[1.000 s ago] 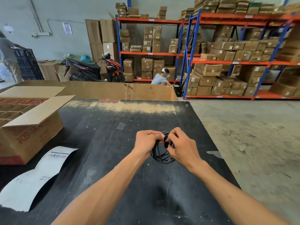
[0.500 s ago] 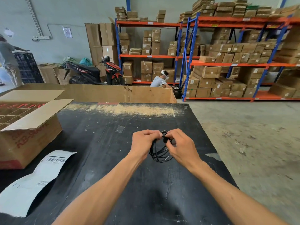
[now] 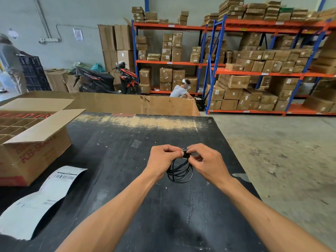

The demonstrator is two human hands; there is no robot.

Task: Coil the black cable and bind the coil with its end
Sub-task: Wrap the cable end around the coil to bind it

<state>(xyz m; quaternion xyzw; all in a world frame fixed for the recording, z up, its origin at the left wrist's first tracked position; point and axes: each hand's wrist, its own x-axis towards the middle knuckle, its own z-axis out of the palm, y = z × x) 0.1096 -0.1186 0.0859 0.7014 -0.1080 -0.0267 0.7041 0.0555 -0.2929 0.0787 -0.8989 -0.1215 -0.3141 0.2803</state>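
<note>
A thin black cable (image 3: pixel 180 171) hangs as a small coil of several loops between my two hands, just above the black table (image 3: pixel 127 179). My left hand (image 3: pixel 162 160) grips the top of the coil from the left, fingers curled round it. My right hand (image 3: pixel 206 160) pinches a short black plug or wrapped end at the coil's top between thumb and fingertips. The top of the coil is hidden by my fingers.
An open cardboard box (image 3: pixel 34 142) with dividers stands at the left of the table. A white shipping label (image 3: pixel 41 199) lies near its front left. A large cardboard bin (image 3: pixel 127 104) lines the far edge. Concrete floor lies to the right, shelving racks (image 3: pixel 263 70) beyond.
The coil has stayed between my hands. My right fingers have shifted at the top of the coil, now pinching the black end there. The hands have hardly moved over the table.
</note>
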